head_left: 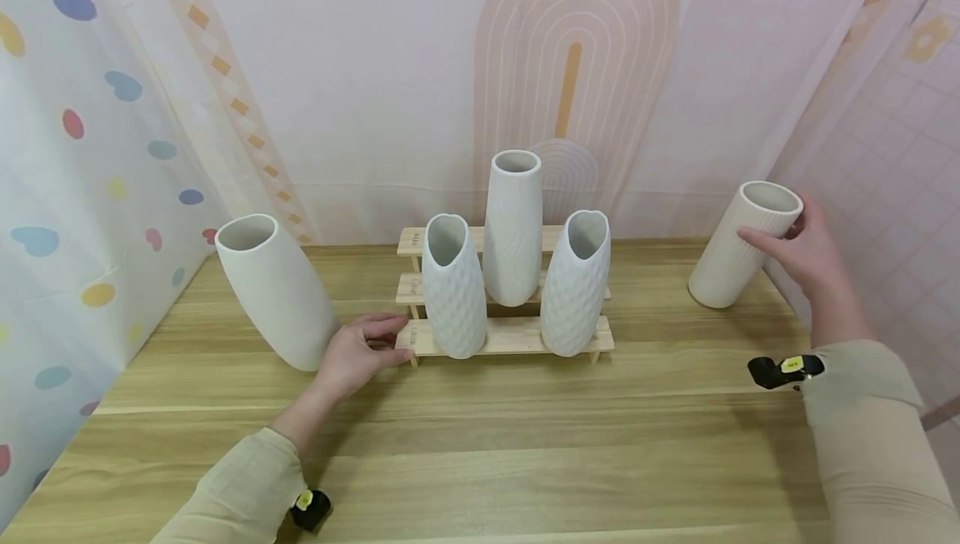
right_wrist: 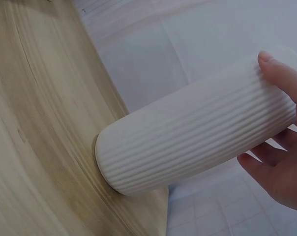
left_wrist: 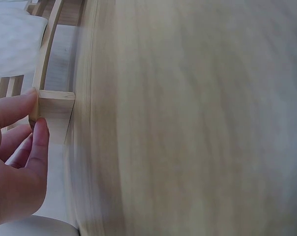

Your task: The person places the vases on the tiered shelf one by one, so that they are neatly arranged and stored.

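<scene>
At the right of the head view, my right hand (head_left: pixel 806 248) grips a white ribbed vase (head_left: pixel 731 257) near its rim. Its base meets the tabletop in the right wrist view, where vertical grooves (right_wrist: pixel 188 142) show along its side. My left hand (head_left: pixel 360 352) pinches the left end of the lowest board of a tiered wooden stand (head_left: pixel 513 336). Thumb and fingers (left_wrist: pixel 39 147) close on that board's corner in the left wrist view. Two dimpled white vases, a left one (head_left: pixel 455 302) and a right one (head_left: pixel 573 298), stand on the lowest board. Behind them rises a taller white vase (head_left: pixel 513 232).
A smooth white vase (head_left: pixel 281 294) stands on the wooden table (head_left: pixel 525 452), close to my left wrist. A patterned curtain (head_left: pixel 360 94) hangs along the back edge. Dotted cloth (head_left: pixel 90 194) borders the left side, and checked cloth (head_left: pixel 900 194) the right.
</scene>
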`<state>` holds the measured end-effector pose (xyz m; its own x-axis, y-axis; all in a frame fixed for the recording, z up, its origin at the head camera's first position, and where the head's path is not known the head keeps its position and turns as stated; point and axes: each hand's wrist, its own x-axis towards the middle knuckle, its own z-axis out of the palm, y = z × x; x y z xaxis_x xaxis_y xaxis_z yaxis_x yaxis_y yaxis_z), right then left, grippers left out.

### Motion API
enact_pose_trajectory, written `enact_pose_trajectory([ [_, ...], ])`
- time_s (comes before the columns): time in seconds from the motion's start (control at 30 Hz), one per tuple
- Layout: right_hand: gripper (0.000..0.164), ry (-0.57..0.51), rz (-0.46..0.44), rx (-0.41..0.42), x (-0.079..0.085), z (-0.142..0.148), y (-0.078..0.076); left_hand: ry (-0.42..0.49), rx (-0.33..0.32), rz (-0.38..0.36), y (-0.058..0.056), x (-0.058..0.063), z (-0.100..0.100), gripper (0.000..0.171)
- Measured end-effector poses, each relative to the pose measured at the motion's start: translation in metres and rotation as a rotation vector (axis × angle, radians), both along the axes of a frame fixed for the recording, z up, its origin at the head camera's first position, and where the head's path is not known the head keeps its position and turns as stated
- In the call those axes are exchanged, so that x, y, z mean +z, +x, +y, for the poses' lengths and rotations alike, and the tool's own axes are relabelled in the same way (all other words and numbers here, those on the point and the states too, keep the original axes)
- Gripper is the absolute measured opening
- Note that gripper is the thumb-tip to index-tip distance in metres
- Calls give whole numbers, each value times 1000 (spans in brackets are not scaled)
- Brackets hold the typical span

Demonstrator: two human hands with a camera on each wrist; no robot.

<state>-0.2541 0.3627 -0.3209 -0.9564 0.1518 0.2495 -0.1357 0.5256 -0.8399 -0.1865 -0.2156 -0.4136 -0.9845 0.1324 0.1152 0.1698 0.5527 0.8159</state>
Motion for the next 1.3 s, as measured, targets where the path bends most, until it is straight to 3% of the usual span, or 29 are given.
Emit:
enact_pose_trajectory([
  [0.23,81,-68,3,-44,-3,-3,1,-1,0,-2,-1,0,2,50],
  [0.5,71,-145,5,-101,-4,-8,7,2,-2,-6,-2,-2,1,50],
  [0.63,67,-125,-1,-106,-4,-12,8,-2,0,-11,-2,-1,0,51],
  [0.8,61,-82,37,-61,-4,-19,11,-8,2,-16,0,0,-1,50],
  [0.97,56,-103,116,9,1,-29,11,-7,-2,-25,0,1,-1,51],
  [1.3,61,-251,201,114,32,-57,12,-1,0,-18,0,0,-1,50],
])
